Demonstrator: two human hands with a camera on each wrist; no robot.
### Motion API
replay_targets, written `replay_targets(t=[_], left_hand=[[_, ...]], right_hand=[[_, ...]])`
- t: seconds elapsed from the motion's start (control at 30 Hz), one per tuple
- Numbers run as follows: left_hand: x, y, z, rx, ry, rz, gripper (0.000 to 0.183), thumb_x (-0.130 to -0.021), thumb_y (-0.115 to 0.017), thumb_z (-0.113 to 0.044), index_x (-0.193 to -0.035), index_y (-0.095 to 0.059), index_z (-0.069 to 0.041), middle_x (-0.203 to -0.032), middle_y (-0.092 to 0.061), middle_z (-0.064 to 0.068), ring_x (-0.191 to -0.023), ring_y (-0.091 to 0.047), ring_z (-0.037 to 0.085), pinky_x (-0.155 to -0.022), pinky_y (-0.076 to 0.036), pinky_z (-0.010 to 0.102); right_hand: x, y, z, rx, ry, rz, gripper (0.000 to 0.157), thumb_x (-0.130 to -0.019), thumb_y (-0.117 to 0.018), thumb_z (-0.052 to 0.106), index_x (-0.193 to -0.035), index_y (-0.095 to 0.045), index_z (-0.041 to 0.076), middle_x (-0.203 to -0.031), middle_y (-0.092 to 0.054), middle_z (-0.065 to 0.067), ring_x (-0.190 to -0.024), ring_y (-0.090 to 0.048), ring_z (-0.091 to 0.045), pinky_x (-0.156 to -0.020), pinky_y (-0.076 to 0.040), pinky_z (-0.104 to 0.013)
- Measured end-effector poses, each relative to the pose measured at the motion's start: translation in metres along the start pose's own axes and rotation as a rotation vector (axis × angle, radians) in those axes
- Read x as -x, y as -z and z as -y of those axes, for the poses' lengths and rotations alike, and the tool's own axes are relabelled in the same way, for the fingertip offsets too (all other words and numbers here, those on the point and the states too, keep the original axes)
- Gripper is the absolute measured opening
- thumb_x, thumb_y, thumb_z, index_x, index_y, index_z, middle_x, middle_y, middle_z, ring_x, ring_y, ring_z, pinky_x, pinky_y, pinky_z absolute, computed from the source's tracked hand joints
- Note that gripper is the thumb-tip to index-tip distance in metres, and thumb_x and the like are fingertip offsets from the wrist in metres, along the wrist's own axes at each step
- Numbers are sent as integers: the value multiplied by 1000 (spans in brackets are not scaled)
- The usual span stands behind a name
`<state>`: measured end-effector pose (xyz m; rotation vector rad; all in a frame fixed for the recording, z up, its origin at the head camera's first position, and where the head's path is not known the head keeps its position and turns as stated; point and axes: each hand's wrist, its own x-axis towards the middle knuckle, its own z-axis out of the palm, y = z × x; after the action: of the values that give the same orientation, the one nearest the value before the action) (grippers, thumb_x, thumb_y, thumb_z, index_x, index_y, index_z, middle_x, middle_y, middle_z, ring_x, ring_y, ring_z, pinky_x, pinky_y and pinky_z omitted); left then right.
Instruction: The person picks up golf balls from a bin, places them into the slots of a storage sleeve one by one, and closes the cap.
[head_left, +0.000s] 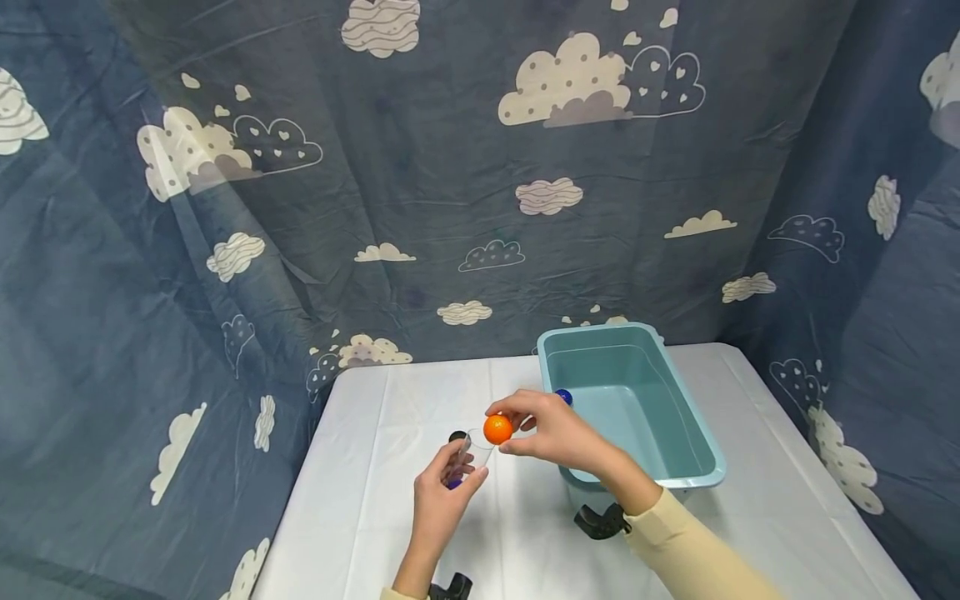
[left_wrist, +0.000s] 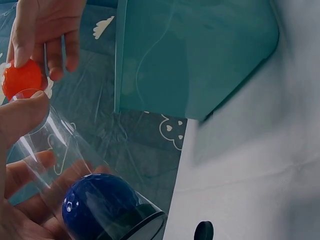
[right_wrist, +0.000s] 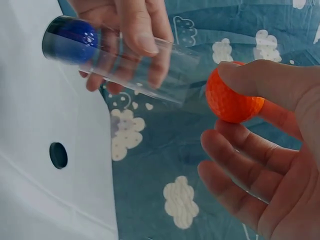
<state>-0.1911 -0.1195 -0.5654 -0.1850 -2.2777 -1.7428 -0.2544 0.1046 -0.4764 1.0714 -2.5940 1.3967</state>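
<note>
My left hand point(head_left: 441, 500) grips a clear tube point(left_wrist: 65, 135), tilted with its open mouth up toward the right hand. Inside the tube, a blue golf ball point(left_wrist: 97, 205) rests at the dark-capped bottom end. Between thumb and fingers my right hand point(head_left: 555, 429) pinches an orange golf ball point(right_wrist: 232, 95), just off the tube's mouth. The other fingers of that hand are spread below the ball in the right wrist view. Behind the left hand, a round black cap point(right_wrist: 58, 155) lies on the table.
A teal basin point(head_left: 708, 442) stands on the right of the white table point(head_left: 375, 467). Another blue ball point(head_left: 564, 397) shows at its left inner side, partly hidden by the right hand. Dark cloud-print cloth point(head_left: 420, 167) hangs behind and at both sides.
</note>
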Motion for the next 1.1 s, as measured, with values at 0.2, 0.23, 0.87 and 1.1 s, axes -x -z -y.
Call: replay_targets(t=[0.2,0.23,0.87,1.1], left_hand=[[0,1,-2,-10,-2,11,43,-84,-84,-35,-122,-66,-30,-103,-72,-6,-89,-70,13,-86,-57,43],[0,1,-2,-15,2,10,43,-83,-84,-35,-123,-66,-30,-103,-72,-6,-89,-70,13,-86,-57,42],[4,0,5,-45,-15,14,43,-83,-85,-33,-122,-67,-29,-99,-72,-9,-87,-69,11,-83,-57,35],[4,1,4,-63,-16,9,44,-82,-86,-27,-123,-68,-24,-98,-72,-10,-86,-70,14,-80,-57,35]], right_hand=[[-2,-8,-3,-7,-24,5,46,-80,-87,19,-123,-70,20,-105,-65,18,-90,-63,-7,-81,-58,-38],[-2,-10,-4,-9,-28,9,46,-80,-87,19,-122,-70,21,-105,-65,18,-90,-63,-7,-81,-58,-39],[-2,-18,-4,-1,-36,66,45,-83,-85,18,-124,-68,23,-105,-66,12,-91,-65,-18,-81,-58,-42],[-2,-20,-7,12,-33,80,45,-85,-83,19,-126,-67,24,-106,-66,13,-92,-66,-19,-80,-58,-34]])
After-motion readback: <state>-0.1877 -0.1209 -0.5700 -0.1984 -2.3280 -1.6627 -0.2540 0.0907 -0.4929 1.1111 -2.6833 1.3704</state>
